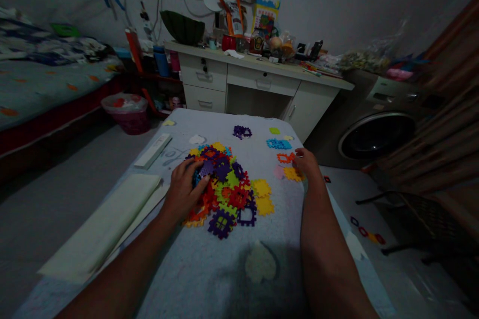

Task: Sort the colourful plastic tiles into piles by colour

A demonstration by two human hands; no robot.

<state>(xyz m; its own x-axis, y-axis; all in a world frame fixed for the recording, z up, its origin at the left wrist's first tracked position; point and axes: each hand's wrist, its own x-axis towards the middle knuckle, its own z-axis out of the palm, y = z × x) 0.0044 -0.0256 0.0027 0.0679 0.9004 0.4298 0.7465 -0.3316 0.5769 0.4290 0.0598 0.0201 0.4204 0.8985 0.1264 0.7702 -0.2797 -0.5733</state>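
Note:
A heap of several coloured interlocking plastic tiles [228, 187] lies in the middle of a grey cloth-covered table [224, 269]. My left hand [183, 189] rests on the heap's left side, fingers curled over purple and blue tiles. My right hand [307, 162] lies at the table's right edge, touching an orange tile [285, 158] and a yellow tile [292, 174]. Separate small groups sit farther back: purple tiles [242, 132], blue tiles [279, 143] and a green tile [274, 130].
A long white box [152, 150] and a pale flat sheet [108, 219] lie on the table's left. Behind stand a cluttered white desk [258, 82], a washing machine [374, 129], a bed [45, 84] and a pink bin [127, 112]. Loose tiles [364, 232] lie on the floor.

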